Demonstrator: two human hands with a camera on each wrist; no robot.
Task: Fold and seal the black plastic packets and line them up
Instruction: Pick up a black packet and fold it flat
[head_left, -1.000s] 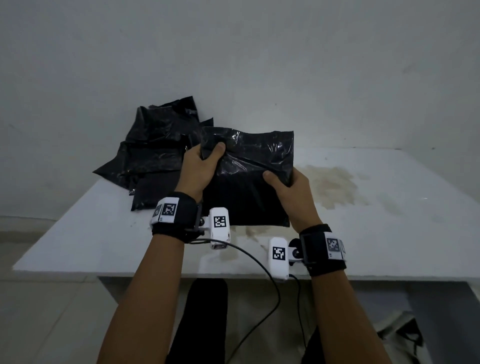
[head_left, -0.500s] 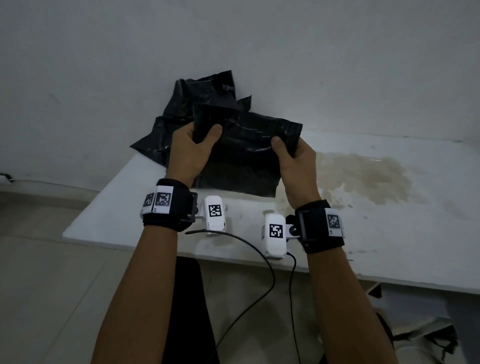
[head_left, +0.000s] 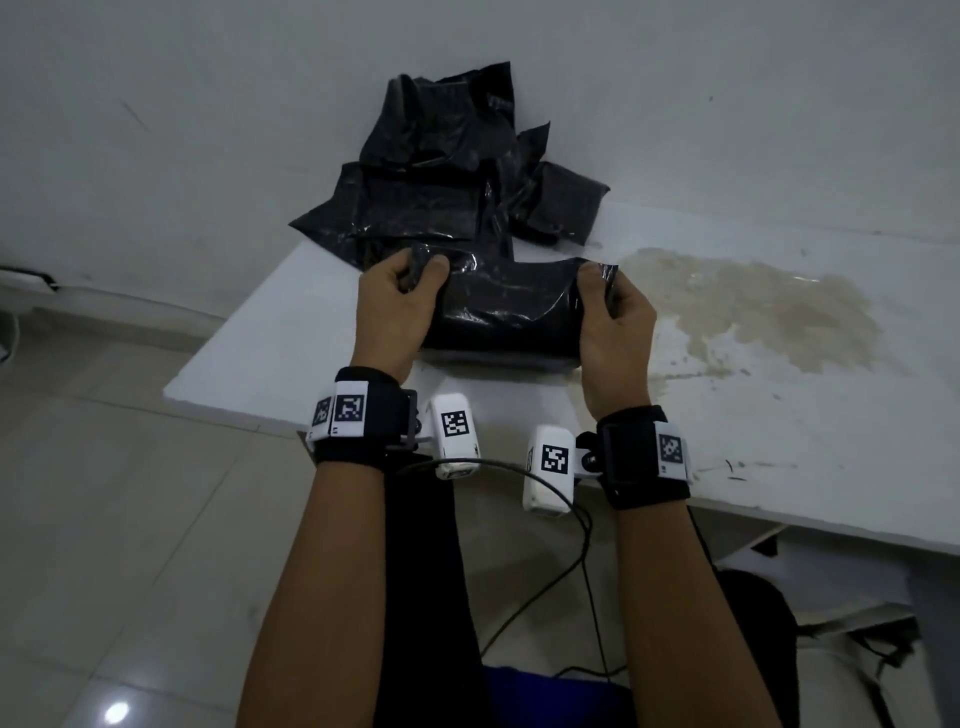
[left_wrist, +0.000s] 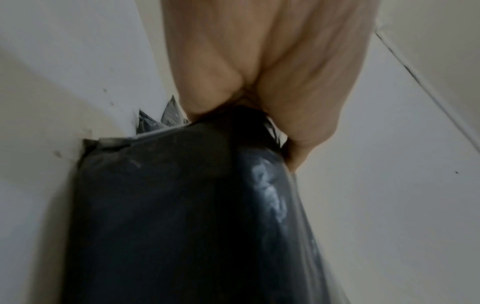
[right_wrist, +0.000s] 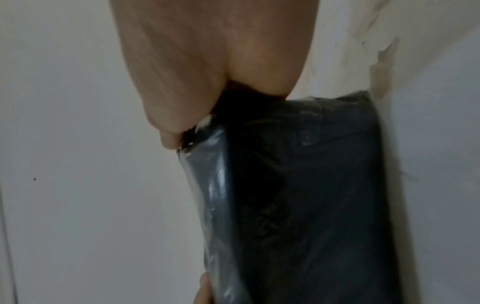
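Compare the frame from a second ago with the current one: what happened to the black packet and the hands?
The black plastic packet was held up in front of the pile; now it lies low near the front edge of the white table, its top rolled toward the person. Left hand and right hand moved down with it, still gripping its two ends. The heap of black packets against the wall looks unchanged.
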